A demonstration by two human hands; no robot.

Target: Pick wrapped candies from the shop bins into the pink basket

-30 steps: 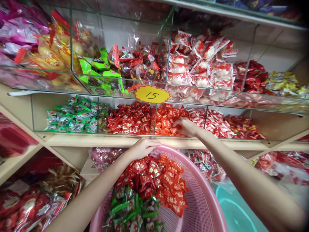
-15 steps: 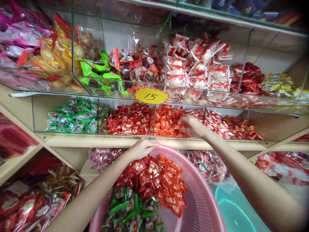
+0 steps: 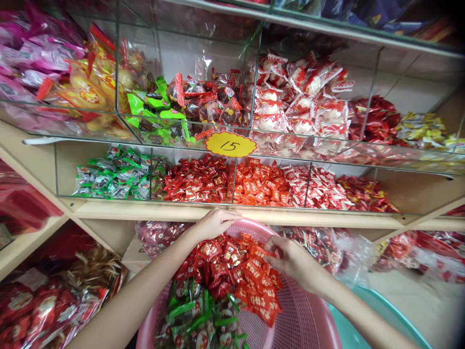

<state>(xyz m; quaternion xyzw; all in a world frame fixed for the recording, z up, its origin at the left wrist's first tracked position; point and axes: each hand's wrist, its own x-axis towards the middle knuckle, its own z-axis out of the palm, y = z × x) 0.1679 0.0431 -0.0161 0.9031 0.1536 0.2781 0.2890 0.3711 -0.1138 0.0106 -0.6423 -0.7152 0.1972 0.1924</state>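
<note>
A pink plastic basket [image 3: 308,305] stands below the shelf, its mesh wall showing on the right. My left hand [image 3: 218,223] is closed over its far rim. Inside lie dark red candies [image 3: 220,261], orange-red candies [image 3: 263,298] and clear packets with green ends [image 3: 198,315]. My right hand [image 3: 290,257] is over the basket's right side, fingers curled at an orange-red candy packet beside the orange-red pile. The fingertips partly cover what they hold. Straight ahead, the lower glass-fronted shelf has a bin of matching orange-red candies [image 3: 259,184].
Glass dividers and a wooden shelf edge [image 3: 174,212] cross just above the basket. A yellow price tag [image 3: 230,144] marked 15 hangs mid-shelf. Bagged sweets [image 3: 167,235] lie under the shelf. A teal tub [image 3: 378,315] stands at the lower right.
My right hand has come down from the orange-red candy bin to the basket. My left hand stays on the rim. The view has shifted slightly.
</note>
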